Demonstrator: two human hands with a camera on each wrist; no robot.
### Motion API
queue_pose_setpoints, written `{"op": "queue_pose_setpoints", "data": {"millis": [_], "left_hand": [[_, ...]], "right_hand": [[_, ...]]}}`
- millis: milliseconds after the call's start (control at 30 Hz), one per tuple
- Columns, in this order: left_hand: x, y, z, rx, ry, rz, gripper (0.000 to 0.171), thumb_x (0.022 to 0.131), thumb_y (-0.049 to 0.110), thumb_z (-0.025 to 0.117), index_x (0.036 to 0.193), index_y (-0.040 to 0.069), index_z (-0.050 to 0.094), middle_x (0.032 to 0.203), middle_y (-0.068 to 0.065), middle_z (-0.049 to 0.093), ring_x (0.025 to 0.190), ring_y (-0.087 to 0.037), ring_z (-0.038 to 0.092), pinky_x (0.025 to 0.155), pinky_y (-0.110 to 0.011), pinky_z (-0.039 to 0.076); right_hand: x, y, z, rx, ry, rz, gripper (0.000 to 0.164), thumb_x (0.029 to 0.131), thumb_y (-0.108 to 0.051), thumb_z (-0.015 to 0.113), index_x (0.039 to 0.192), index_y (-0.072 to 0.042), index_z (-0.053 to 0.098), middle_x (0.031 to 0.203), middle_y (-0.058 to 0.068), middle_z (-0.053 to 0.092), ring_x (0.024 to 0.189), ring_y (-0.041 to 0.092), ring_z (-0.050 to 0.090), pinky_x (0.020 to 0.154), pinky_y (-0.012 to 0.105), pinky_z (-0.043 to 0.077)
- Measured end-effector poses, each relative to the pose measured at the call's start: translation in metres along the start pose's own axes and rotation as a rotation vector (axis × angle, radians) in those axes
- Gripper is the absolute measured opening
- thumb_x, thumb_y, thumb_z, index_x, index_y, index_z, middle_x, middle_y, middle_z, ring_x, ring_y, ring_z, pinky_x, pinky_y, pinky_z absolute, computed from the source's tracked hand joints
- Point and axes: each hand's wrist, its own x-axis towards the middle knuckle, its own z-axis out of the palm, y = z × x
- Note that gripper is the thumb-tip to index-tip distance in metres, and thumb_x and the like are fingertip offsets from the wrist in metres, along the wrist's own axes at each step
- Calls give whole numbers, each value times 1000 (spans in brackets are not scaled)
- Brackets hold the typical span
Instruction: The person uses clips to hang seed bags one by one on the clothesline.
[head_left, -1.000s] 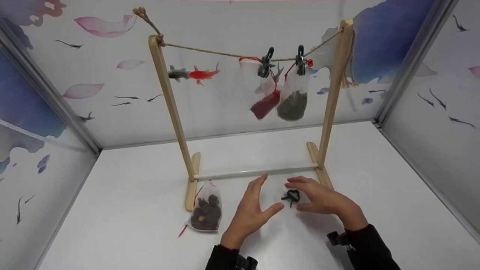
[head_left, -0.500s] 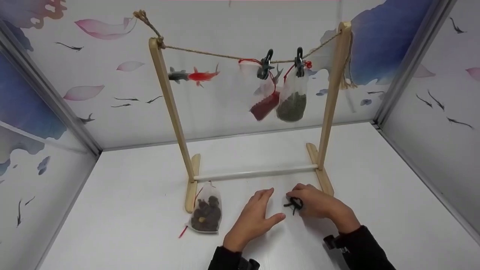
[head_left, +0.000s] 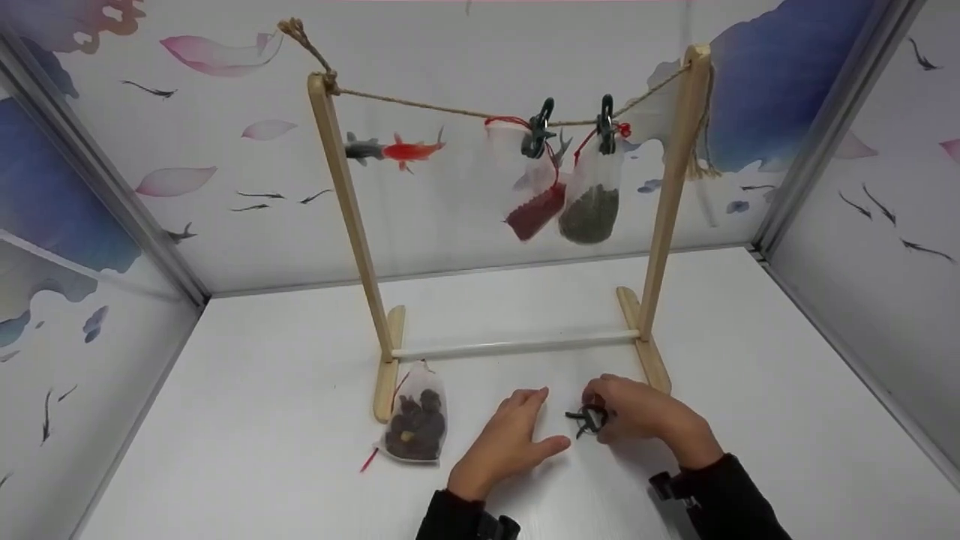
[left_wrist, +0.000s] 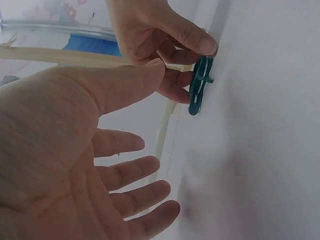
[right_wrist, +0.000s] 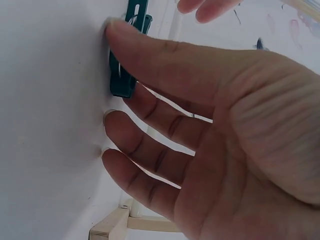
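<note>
In the head view, my right hand (head_left: 649,415) pinches a dark green clothes peg (head_left: 590,418) down at the white table. The right wrist view has the thumb and fingertips on either side of the peg (right_wrist: 121,80). To its left, my left hand (head_left: 504,444) is held low with fingers spread loosely and nothing in its grasp. The left wrist view shows that same palm beside the peg (left_wrist: 200,87). A mesh drawstring bag (head_left: 417,420) of dark brown lumps lies left of both hands.
Behind the hands stands a wooden frame (head_left: 352,225) with a rope (head_left: 420,103) tied across. Pegs hold a bag with red contents (head_left: 538,212) and a bag with green contents (head_left: 590,214) on the rope. A white rod (head_left: 510,346) joins the frame's feet. Printed panels enclose the table.
My right hand has lowered and closed its fingers on the peg, which has shifted slightly toward me. My left hand has come down a little, its fingers more relaxed.
</note>
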Motion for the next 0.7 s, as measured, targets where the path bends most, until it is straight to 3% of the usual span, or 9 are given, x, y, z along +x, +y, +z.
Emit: {"op": "queue_pose_setpoints", "data": {"millis": [200, 300, 533, 700], "left_hand": [[-2, 1, -2, 35, -26, -8, 72, 94, 41, 72, 147, -1, 49, 140, -16, 53, 132, -30, 49, 109, -40, 40], [-2, 0, -4, 5, -29, -3, 71, 95, 41, 70, 148, -1, 48, 142, -17, 53, 134, -30, 48, 110, -42, 39], [-2, -2, -17, -101, 65, 77, 73, 97, 44, 68, 153, 4, 43, 145, -11, 51, 127, -27, 56, 103, -41, 47], [-4, -4, -29, -241, 123, 148, 76, 95, 46, 70, 155, 9, 41, 142, -3, 52, 121, -23, 61, 97, -41, 50]], "right_hand": [[2, 1, 1, -9, -22, -6, 38, 77, -9, 89, 108, -5, 66, 95, -2, 59, 86, 15, 56, 77, 38, 51], [3, 0, 1, 17, -15, -30, 38, 80, -12, 87, 110, -6, 66, 96, -3, 61, 85, 14, 57, 76, 37, 51], [-1, -11, -9, 100, 74, -120, 38, 90, -19, 79, 121, -6, 62, 106, 2, 67, 88, 17, 64, 77, 36, 55], [-6, -21, -20, 120, 133, -172, 39, 93, -27, 77, 123, -7, 60, 109, 3, 66, 90, 17, 65, 78, 41, 56]]}}
